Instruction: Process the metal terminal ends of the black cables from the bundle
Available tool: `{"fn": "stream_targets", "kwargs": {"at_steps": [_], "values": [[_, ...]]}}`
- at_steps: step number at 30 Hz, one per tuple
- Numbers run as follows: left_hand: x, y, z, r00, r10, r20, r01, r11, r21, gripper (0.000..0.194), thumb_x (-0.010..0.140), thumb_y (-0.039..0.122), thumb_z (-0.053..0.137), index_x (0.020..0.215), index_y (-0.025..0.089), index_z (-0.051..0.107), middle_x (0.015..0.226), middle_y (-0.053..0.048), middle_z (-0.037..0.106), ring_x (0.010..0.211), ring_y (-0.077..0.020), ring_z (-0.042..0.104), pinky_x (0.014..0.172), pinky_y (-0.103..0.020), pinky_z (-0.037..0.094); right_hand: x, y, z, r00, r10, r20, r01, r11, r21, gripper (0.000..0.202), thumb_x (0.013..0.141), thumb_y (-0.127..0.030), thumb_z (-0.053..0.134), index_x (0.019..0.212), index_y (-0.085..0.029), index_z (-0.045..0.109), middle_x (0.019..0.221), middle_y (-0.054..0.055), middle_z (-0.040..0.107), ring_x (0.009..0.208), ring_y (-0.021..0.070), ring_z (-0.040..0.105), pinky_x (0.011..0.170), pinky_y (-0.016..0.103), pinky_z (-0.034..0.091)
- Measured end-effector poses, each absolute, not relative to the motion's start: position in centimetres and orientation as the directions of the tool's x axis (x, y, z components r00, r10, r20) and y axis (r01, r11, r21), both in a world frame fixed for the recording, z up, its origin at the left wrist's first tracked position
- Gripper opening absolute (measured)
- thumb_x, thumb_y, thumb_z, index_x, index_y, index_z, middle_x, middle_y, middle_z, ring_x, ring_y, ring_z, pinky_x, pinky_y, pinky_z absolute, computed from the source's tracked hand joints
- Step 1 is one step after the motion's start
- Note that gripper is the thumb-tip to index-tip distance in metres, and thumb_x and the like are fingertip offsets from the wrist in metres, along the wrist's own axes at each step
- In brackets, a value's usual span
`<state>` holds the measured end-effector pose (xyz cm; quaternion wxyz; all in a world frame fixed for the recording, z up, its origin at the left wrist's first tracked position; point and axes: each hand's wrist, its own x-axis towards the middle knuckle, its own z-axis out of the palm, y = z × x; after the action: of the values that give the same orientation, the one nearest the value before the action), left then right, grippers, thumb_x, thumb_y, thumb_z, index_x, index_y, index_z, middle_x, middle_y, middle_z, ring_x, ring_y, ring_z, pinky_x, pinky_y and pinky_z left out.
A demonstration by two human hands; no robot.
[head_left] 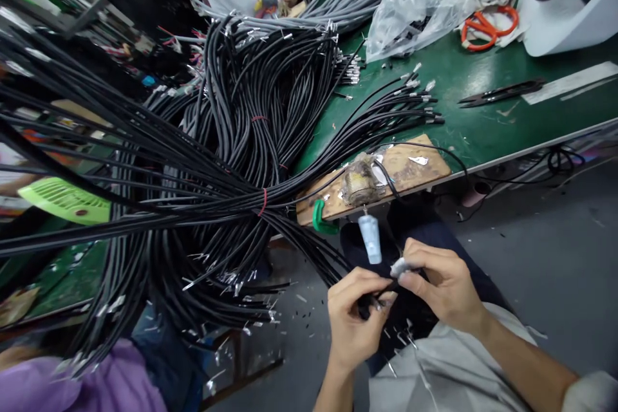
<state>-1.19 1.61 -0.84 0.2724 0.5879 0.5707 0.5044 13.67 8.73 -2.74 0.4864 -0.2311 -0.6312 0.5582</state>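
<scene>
My left hand (360, 315) is closed around a black cable (394, 286), low in front of my lap. Just to its right, my right hand (441, 283) pinches silvery foil (400, 266) at the cable's end. Both hands work close together, and the fingers hide part of the cable. Above them, a small motor-like block (360, 181) is fixed on a wooden board (427, 167), with a pale blue tapered piece (369, 239) hanging from its shaft. A large bundle of black cables (270, 96) with silver ends fills the area to the left.
The green table (476, 77) carries scissors with orange handles (490, 29), dark thread snips (502, 91), a clear plastic bag (415, 6) and a white fan-like housing (564, 13). A green clamp (322, 217) grips the board. Other people sit across and at left.
</scene>
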Motion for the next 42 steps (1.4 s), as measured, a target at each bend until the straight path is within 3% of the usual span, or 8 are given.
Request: {"fn": "stream_targets", "kwargs": {"at_steps": [10, 13, 16, 19, 28, 31, 38, 42], "values": [[0.4, 0.7, -0.9, -0.238, 0.940, 0.244, 0.571, -0.068, 0.818, 0.007, 0.083, 0.011, 0.059, 0.084, 0.018, 0.060, 0.067, 0.002, 0.050, 0.057, -0.0097, 0.048, 0.053, -0.019, 0.036, 12.5, 7.6, -2.6, -0.221, 0.900, 0.376, -0.225, 0.328, -0.917, 0.012, 0.080, -0.005, 0.061, 0.077, -0.016, 0.064, 0.070, 0.002, 0.055, 0.071, 0.0152, 0.047, 0.066, 0.030, 0.038], [0.8, 0.8, -1.0, -0.287, 0.932, 0.221, 0.548, -0.030, 0.836, 0.007, 0.086, 0.015, 0.056, 0.080, 0.018, 0.057, 0.066, 0.003, 0.046, 0.056, -0.0095, 0.045, 0.052, -0.019, 0.035, 11.3, 7.0, -3.0, -0.276, 0.955, 0.108, -0.491, -0.044, -0.870, 0.012, 0.084, -0.017, 0.060, 0.073, -0.017, 0.065, 0.070, 0.001, 0.051, 0.068, 0.0137, 0.046, 0.063, 0.028, 0.038], [0.8, 1.0, -1.0, -0.287, 0.935, 0.209, 0.527, -0.028, 0.849, 0.009, 0.087, 0.018, 0.056, 0.079, 0.017, 0.058, 0.066, 0.002, 0.047, 0.056, -0.0099, 0.046, 0.051, -0.020, 0.035, 10.5, 6.9, -3.3, -0.458, 0.871, -0.178, -0.646, -0.464, -0.606, 0.018, 0.079, -0.029, 0.067, 0.066, -0.016, 0.063, 0.067, -0.001, 0.048, 0.063, 0.0112, 0.045, 0.061, 0.025, 0.039], [0.4, 1.0, -0.9, -0.260, 0.950, 0.172, 0.515, -0.014, 0.857, 0.014, 0.089, 0.019, 0.054, 0.078, 0.017, 0.061, 0.066, 0.001, 0.050, 0.057, -0.0108, 0.049, 0.051, -0.021, 0.035, 10.5, 7.1, -3.5, -0.545, 0.796, -0.264, -0.623, -0.595, -0.508, 0.019, 0.072, -0.031, 0.073, 0.068, -0.015, 0.064, 0.066, -0.001, 0.054, 0.062, 0.0104, 0.047, 0.060, 0.023, 0.041], [0.1, 1.3, -0.3, -0.122, 0.975, 0.184, 0.594, -0.077, 0.801, 0.017, 0.086, 0.018, 0.057, 0.070, 0.015, 0.062, 0.057, 0.001, 0.050, 0.050, -0.0092, 0.045, 0.048, -0.021, 0.032, 12.0, 7.5, -3.2, -0.353, 0.934, -0.052, -0.332, -0.177, -0.926, 0.013, 0.081, -0.024, 0.067, 0.088, -0.019, 0.058, 0.067, -0.002, 0.057, 0.062, 0.0113, 0.057, 0.059, 0.022, 0.047], [0.4, 1.4, -0.2, -0.083, 0.986, 0.148, 0.599, -0.069, 0.797, 0.019, 0.088, 0.018, 0.054, 0.071, 0.015, 0.061, 0.060, 0.000, 0.053, 0.052, -0.0097, 0.048, 0.050, -0.021, 0.033, 12.1, 8.2, -3.0, -0.344, 0.937, -0.059, -0.270, -0.160, -0.949, 0.012, 0.082, -0.027, 0.065, 0.084, -0.018, 0.057, 0.058, -0.005, 0.050, 0.051, 0.0087, 0.049, 0.049, 0.019, 0.041], [-0.1, 1.2, -0.1, -0.147, 0.987, 0.070, 0.555, 0.024, 0.831, 0.034, 0.094, 0.021, 0.046, 0.061, 0.016, 0.052, 0.057, 0.001, 0.049, 0.053, -0.0098, 0.048, 0.053, -0.022, 0.033, 13.8, 9.8, -3.4, -0.603, 0.783, 0.157, -0.294, -0.035, -0.955, 0.016, 0.080, -0.029, 0.068, 0.087, -0.015, 0.066, 0.082, 0.005, 0.061, 0.072, 0.0132, 0.055, 0.064, 0.025, 0.046], [-0.2, 1.0, -0.4, -0.150, 0.987, 0.054, 0.472, 0.024, 0.881, 0.030, 0.092, 0.025, 0.050, 0.063, 0.016, 0.054, 0.056, 0.002, 0.049, 0.049, -0.0091, 0.047, 0.050, -0.022, 0.033, 12.9, 8.7, -3.8, -0.558, 0.830, 0.000, -0.368, -0.247, -0.897, 0.024, 0.080, -0.036, 0.068, 0.074, -0.015, 0.060, 0.067, 0.000, 0.055, 0.062, 0.0111, 0.052, 0.058, 0.024, 0.045]]}}
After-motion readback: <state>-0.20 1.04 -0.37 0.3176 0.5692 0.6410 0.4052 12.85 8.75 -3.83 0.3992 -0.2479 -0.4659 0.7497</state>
